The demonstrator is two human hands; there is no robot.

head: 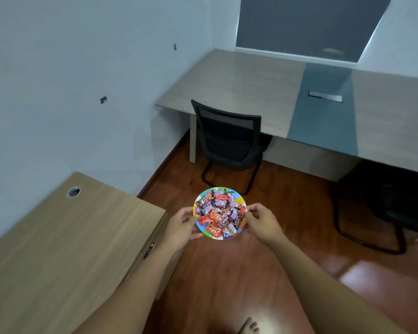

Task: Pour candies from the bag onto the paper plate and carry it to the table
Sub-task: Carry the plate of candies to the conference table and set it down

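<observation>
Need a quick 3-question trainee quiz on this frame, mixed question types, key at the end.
1. True or false: the paper plate rests on the wooden cabinet.
2. Multiple choice: how is the plate held? A) by the left hand alone B) by the right hand alone C) by both hands at opposite rims
3. Fill in: a black ____ is pushed in at the long desk ahead.

Key:
1. False. It is held in the air above the floor, loaded with candies.
2. C
3. chair
</observation>
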